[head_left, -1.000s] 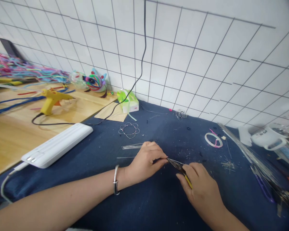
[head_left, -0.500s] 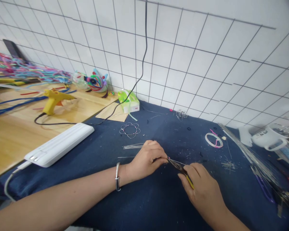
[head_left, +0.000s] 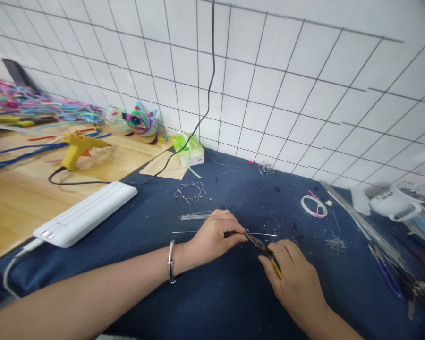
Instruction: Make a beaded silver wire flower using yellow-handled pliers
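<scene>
My left hand (head_left: 221,232) pinches a thin straight wire (head_left: 265,234) between thumb and fingers; the wire sticks out on both sides of the hand. My right hand (head_left: 295,274) is wrapped round pliers (head_left: 258,243) with yellow grips. The jaws' tips meet the wire right at my left fingertips, where a small pinkish bit shows; whether they are clamped on it I cannot tell. Just behind my left hand lies a bundle of cut wires (head_left: 194,216). Farther back rests a flower-shaped wire ring (head_left: 190,191) with small beads.
To the left are a white power strip-like block (head_left: 87,212) with a cable and a yellow glue gun (head_left: 74,148). A tissue pack (head_left: 191,150) stands near the wall. On the right lie a white ring spool (head_left: 314,207), wire scraps (head_left: 336,243), long wires (head_left: 354,215) and purple-handled scissors (head_left: 387,276).
The pliers and my right hand have turned and dropped slightly, so the wire's right end now shows clear of them. My left hand keeps its pinch, almost still.
</scene>
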`<state>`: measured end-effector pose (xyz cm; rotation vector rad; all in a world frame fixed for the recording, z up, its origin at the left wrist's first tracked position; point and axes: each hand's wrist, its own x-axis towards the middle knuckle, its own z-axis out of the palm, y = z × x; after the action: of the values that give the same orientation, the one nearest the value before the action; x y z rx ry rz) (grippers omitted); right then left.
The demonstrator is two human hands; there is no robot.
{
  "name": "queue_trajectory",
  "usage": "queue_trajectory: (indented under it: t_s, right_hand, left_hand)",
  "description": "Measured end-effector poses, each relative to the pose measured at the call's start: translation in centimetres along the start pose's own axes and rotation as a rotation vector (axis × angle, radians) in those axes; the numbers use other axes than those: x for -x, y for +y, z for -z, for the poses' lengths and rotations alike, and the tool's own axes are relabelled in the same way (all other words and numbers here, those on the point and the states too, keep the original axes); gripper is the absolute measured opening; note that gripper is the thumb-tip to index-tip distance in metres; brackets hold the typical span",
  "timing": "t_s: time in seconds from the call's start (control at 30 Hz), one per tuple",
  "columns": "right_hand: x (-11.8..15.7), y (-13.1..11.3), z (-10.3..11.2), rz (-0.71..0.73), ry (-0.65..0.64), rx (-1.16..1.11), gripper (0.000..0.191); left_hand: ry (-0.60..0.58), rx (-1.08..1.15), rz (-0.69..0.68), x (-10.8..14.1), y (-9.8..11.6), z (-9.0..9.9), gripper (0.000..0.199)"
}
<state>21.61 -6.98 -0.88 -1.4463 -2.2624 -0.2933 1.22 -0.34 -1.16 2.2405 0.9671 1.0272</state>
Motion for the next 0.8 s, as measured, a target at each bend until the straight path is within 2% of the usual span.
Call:
queue_trajectory:
  t_s: [0.43, 0.67, 0.8]
  right_hand:
    - [-0.1, 0.3, 0.2, 0.041, -0.019, -0.075, 0.016]
    - [-0.3, 0.3, 0.9, -0.002, -0.086, -0.183, 0.015]
    - [-0.4, 0.3, 1.3, -0.067, -0.182, -0.272, 0.015]
  left_hand:
    - [-0.041, 0.07, -0.046, 0.0, -0.3, 0.0, 0.009]
    - [-0.075, 0.133, -0.057, 0.0, -0.2, 0.1, 0.01]
    - [-0.087, 0.162, -0.071, 0.0, -0.1, 0.3, 0.012]
